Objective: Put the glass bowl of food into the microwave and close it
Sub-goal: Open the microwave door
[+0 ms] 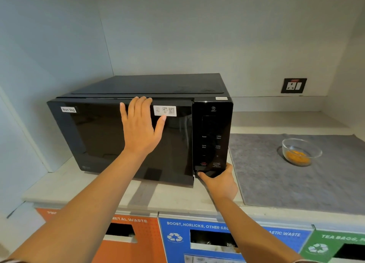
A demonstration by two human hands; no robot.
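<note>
A black microwave stands on a pale counter, its dark glass door shut or barely ajar. My left hand lies flat on the door near its top edge, fingers spread. My right hand grips the bottom of the control panel, thumb pressed on the front by the door's lower right corner. The glass bowl, holding orange food, sits to the right on a grey mat, well away from both hands.
White alcove walls close in on the left, back and right. A wall socket sits behind the mat. Below the counter edge are waste bins: orange, blue and green.
</note>
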